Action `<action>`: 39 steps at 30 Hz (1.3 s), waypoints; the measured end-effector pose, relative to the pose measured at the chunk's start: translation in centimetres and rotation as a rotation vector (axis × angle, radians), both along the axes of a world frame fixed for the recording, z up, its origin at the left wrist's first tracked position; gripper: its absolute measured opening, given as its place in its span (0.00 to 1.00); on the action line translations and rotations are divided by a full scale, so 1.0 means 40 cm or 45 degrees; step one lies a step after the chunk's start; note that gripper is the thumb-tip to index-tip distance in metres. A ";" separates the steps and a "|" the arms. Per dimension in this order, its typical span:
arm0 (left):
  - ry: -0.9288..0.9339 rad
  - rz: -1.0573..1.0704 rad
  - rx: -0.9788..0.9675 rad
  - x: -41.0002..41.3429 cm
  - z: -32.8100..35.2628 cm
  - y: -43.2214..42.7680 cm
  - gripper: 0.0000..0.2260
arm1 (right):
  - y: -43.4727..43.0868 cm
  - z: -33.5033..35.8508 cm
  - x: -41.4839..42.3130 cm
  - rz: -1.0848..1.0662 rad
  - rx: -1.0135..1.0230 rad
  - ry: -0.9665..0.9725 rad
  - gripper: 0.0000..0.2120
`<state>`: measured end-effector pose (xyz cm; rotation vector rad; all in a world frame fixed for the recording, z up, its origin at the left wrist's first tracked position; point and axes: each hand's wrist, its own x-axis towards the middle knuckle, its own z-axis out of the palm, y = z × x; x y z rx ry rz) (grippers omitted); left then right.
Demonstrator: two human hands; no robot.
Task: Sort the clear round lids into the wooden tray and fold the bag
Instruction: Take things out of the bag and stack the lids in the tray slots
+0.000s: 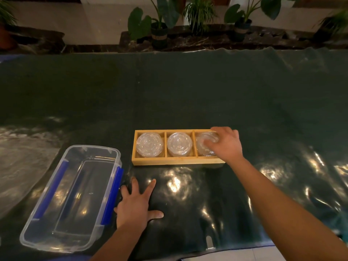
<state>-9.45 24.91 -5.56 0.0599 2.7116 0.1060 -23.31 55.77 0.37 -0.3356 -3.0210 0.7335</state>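
Note:
A wooden tray (165,161) with three compartments lies on the dark table in the middle of the view. The left compartment holds a stack of clear round lids (148,145), and another stack of lids (179,144) fills the middle one. My right hand (227,143) reaches over the right compartment, fingers curled around the clear lids (204,147) there. My left hand (138,203) rests flat on the table with fingers spread, nearer to me and beside the plastic box. No bag is visible.
A clear plastic box (71,196) with blue side clips sits open at the lower left, nothing visible inside. The table (188,95) has a dark glossy cover with wrinkles. Potted plants (160,32) stand beyond its far edge.

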 end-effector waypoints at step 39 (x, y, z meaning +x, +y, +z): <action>-0.019 -0.040 -0.037 0.001 0.015 0.002 0.52 | 0.034 0.025 0.061 0.174 0.048 0.135 0.16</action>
